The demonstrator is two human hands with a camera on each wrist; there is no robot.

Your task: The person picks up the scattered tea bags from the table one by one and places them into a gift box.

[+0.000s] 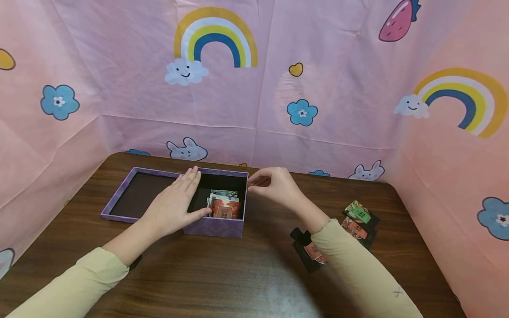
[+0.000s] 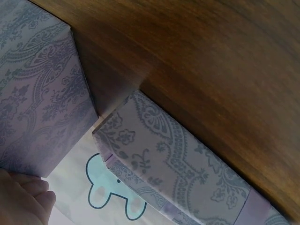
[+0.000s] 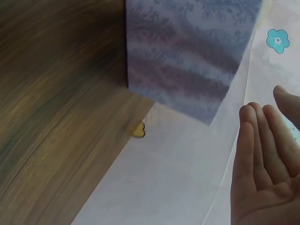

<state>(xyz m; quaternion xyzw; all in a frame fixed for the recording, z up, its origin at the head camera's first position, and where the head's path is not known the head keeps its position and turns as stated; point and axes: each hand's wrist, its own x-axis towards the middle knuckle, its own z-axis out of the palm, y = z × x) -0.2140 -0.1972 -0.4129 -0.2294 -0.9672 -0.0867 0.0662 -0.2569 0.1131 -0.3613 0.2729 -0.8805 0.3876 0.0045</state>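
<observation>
A purple box [image 1: 214,228] sits left of the head frame's centre on the counter [image 1: 222,278]. The left hand [image 1: 171,205], fingers straight, lies across its left side; the right hand [image 1: 277,187], released and empty, is beside its right edge

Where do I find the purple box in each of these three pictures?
Head: the purple box is below and left of centre.
Left wrist: the purple box is at the upper left.
Right wrist: the purple box is at the top, right of centre.
Shared landmark: the brown table.

Left fingers [image 1: 191,180] extended, right fingers [image 3: 246,157] apparently slightly bent.
</observation>
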